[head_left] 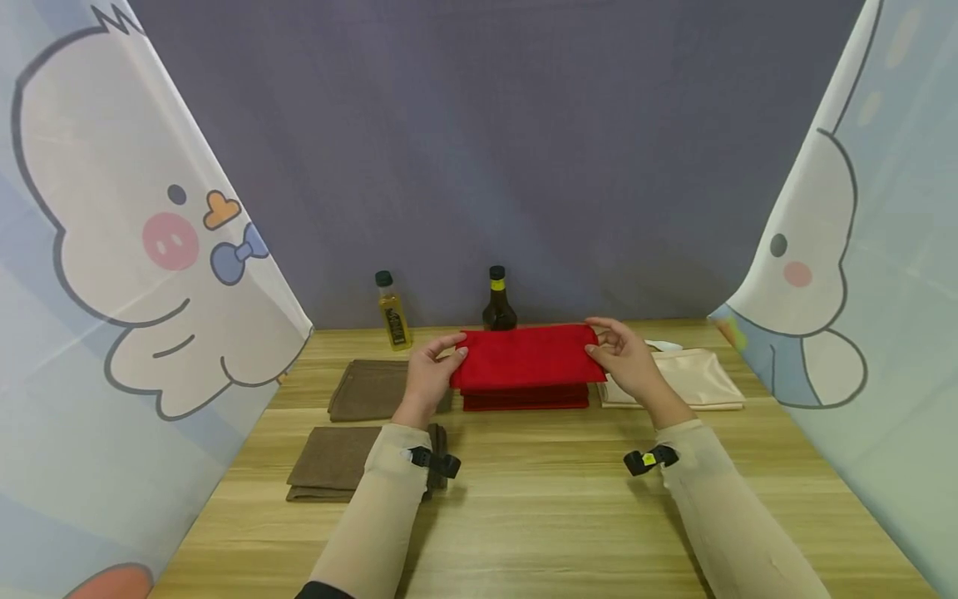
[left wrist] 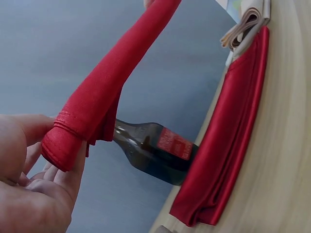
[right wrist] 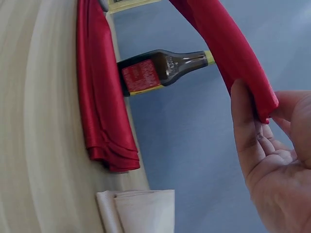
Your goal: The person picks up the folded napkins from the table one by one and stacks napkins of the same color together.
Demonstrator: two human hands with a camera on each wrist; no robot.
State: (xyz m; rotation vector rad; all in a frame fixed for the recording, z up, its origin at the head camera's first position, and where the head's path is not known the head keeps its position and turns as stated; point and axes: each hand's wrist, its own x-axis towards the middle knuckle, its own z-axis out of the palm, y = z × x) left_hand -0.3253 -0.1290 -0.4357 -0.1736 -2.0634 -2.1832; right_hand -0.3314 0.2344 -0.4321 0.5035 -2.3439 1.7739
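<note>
Both hands hold up a folded red cloth (head_left: 527, 356) by its two ends, level above the table. My left hand (head_left: 430, 374) pinches the left end between thumb and fingers, as the left wrist view shows with the cloth (left wrist: 92, 104) hanging folded over. At the other end, my right hand (head_left: 627, 359) pinches the corner; in the right wrist view its fingers (right wrist: 243, 109) lie against the cloth. Beneath it, a second folded red cloth (head_left: 524, 399) lies on the table, its layers showing in the left wrist view (left wrist: 221, 141).
Two folded brown cloths, one behind (head_left: 367, 391) and one nearer (head_left: 333, 462), lie at left. Cream folded cloth (head_left: 696, 378) lies at right. At the back stand a yellow oil bottle (head_left: 394, 316) and a dark bottle (head_left: 499, 312), before a grey curtain (head_left: 479, 166).
</note>
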